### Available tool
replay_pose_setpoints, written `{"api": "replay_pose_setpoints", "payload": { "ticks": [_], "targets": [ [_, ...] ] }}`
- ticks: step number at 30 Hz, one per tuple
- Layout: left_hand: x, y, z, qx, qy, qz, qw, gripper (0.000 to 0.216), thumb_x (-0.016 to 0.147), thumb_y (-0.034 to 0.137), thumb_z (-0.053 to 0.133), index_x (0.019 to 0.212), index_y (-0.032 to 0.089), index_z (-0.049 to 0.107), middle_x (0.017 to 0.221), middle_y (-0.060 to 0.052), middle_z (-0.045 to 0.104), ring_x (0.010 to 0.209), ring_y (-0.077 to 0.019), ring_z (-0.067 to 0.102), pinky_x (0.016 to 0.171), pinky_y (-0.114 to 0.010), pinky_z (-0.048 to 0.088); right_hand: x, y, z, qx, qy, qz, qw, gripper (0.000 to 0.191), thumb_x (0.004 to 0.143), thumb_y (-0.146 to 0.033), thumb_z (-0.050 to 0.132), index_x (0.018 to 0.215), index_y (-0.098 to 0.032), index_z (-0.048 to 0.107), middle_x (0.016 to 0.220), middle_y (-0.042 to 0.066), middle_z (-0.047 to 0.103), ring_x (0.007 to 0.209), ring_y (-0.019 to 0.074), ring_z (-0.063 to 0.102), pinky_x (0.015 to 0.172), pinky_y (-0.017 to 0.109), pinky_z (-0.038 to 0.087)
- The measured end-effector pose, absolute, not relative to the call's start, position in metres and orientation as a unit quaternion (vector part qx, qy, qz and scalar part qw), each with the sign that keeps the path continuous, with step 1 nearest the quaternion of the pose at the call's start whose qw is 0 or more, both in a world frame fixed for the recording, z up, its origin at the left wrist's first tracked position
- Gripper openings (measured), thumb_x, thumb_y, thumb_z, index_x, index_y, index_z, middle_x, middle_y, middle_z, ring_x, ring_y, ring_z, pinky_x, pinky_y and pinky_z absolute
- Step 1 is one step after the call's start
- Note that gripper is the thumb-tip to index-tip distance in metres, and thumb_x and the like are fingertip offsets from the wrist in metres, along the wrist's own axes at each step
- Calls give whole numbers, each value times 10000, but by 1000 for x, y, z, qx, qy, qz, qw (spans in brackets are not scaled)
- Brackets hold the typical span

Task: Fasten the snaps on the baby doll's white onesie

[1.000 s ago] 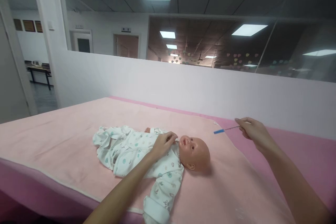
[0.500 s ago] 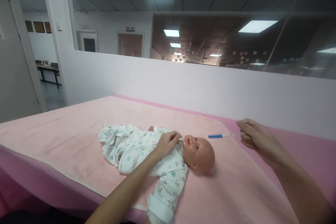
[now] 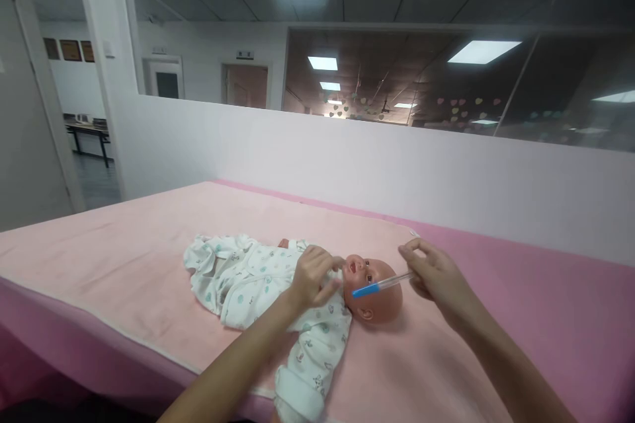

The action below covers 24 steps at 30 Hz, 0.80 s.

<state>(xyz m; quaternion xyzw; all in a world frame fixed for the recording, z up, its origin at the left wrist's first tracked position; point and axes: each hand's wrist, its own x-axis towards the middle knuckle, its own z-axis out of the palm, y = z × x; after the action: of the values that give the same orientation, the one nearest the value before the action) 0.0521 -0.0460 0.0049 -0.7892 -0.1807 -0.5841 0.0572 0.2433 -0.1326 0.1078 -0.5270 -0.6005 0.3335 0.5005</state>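
Observation:
A baby doll (image 3: 380, 304) lies on its back, its head to the right, in a white sleepsuit (image 3: 258, 277) with a small green print. My left hand (image 3: 315, 276) is over the doll's upper chest by the neck, thumb and fingers apart, with nothing seen in it. Pinched between the fingertips of my right hand (image 3: 439, 277) is a clear, slender thermometer (image 3: 368, 289) with a blue end. It slants across the doll's cheek in view, blue end toward my left hand; whether it touches the head I cannot tell.
A pale pink sheet (image 3: 139, 238) lies over a darker pink cover (image 3: 520, 271) on the bed. Behind the bed runs a low white wall (image 3: 347, 158) with a glass window above. A doorway at the left shows a dark table (image 3: 89, 129).
My right hand has brought the thermometer left, from beyond the doll's head to across its face. My left hand has lifted slightly, its thumb spreading from the fingers.

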Motion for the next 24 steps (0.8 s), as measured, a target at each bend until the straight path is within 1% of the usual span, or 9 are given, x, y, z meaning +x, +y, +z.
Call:
{"api": "replay_pose_setpoints", "payload": {
  "ticks": [2,4,8,11,15,19,22,24],
  "targets": [
    [56,-54,5,-786,-115,-594,131,473,842,475,263,851,131,587,611,-51,571,599,-156,470,625,-324,333,232,-131,98,-524,-614,329,490,364,726,-538,527,677,-212,375,403,-115,234,347,33,177,350,165,135],
    [61,-60,5,-777,-76,-601,171,482,848,480,232,802,134,566,553,-32,525,557,-145,434,596,-311,318,225,-129,90,-524,-630,304,486,358,746,-533,505,669,-209,374,403,-107,259,351,36,206,356,163,146],
    [70,-67,4,-758,-57,-617,204,469,873,454,218,608,162,470,469,0,420,491,-120,353,546,-284,282,223,-123,82,-531,-645,263,482,348,761,-515,497,660,-204,378,405,-98,295,360,41,240,365,165,160],
    [71,-67,2,-749,-73,-624,213,444,877,423,265,536,171,398,446,8,383,478,-113,312,521,-276,253,227,-121,81,-542,-647,253,473,355,755,-524,497,654,-204,382,403,-95,311,354,45,240,364,173,171],
    [71,-63,-3,-774,-79,-590,216,377,864,373,334,554,174,413,467,4,407,506,-121,343,515,-272,253,225,-126,80,-560,-648,222,466,346,769,-525,468,662,-208,379,427,-84,340,365,56,264,371,181,195],
    [71,-60,-6,-804,-117,-551,188,352,854,364,378,557,178,416,490,-3,439,517,-124,372,512,-273,268,219,-136,84,-571,-656,199,452,352,789,-520,438,644,-207,369,454,-72,347,396,64,287,390,182,213],
    [69,-59,-4,-814,-155,-533,170,357,870,373,341,600,176,465,507,-13,458,526,-130,395,520,-280,280,217,-143,88,-560,-665,235,435,356,779,-536,452,656,-205,407,460,-70,329,406,64,281,389,181,207],
    [66,-59,-1,-819,-174,-524,158,350,877,366,324,653,169,507,533,-23,485,545,-134,414,534,-284,292,221,-147,90,-550,-663,284,421,335,778,-544,456,736,-212,462,457,-78,305,401,62,256,382,180,199]
  ]
}}
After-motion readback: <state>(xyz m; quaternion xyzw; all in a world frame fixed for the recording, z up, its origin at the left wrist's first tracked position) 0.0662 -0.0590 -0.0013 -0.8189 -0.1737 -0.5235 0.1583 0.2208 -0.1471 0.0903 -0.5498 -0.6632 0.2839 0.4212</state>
